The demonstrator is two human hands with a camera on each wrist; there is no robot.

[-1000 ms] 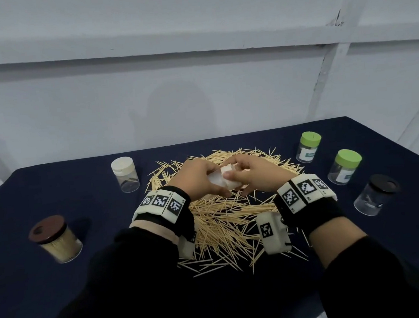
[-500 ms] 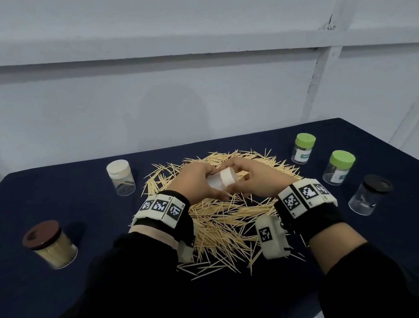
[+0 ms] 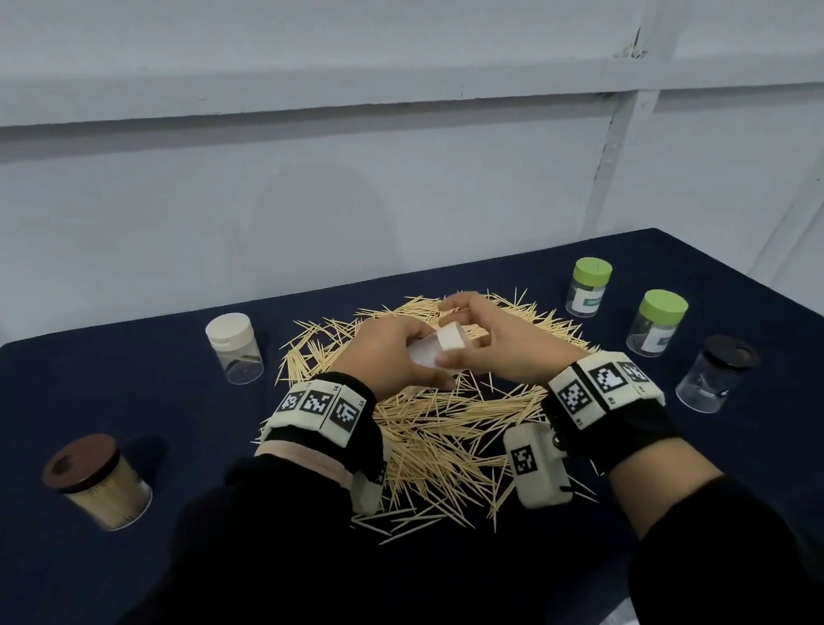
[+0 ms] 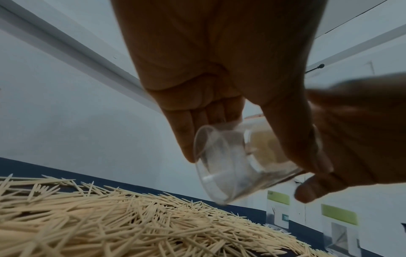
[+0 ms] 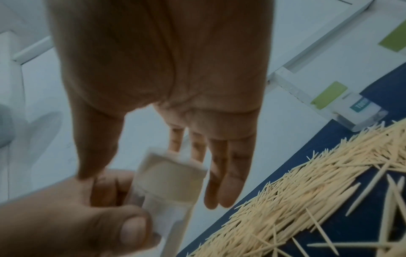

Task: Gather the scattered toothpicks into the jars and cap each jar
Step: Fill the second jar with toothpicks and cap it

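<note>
Table (image 3: pixel 98 564): flat top under dark navy cloth, matte, against a pale panelled wall (image 3: pixel 388 175).

Toothpick pile (image 3: pixel 440 429): thin pale wooden sticks with pointed ends, criss-crossed in a broad round heap at table centre, strays at the near edge. Both wrists and their wristbands hang over it and hide part of the middle.

Jars around the pile, all small clear plastic cylinders, upright, well apart from each other:
- brown-lid jar (image 3: pixel 98 481), near left, packed with toothpicks, hole in the lid
- white-lid jar (image 3: pixel 234 348), far left, just beside the pile edge, looks near empty
- two green-lid jars, far one (image 3: pixel 589 286) and nearer one (image 3: pixel 657 323), right side, white labels
- black-lid jar (image 3: pixel 717 380), near right, contents can't tell

Held jar (image 4: pixel 239 161): clear, smooth, tipped on its side above the pile centre, off the table, with a cream cap (image 3: pixel 453 342) on its end. Left hand (image 3: pixel 386 357) is wrapped around the body, thumb and fingers curled on it. Right hand (image 3: pixel 494 340) is at the cap end, fingers fairly straight beside the cap, thumb near it; can't tell whether it grips the cap (right wrist view is blurred).
</note>
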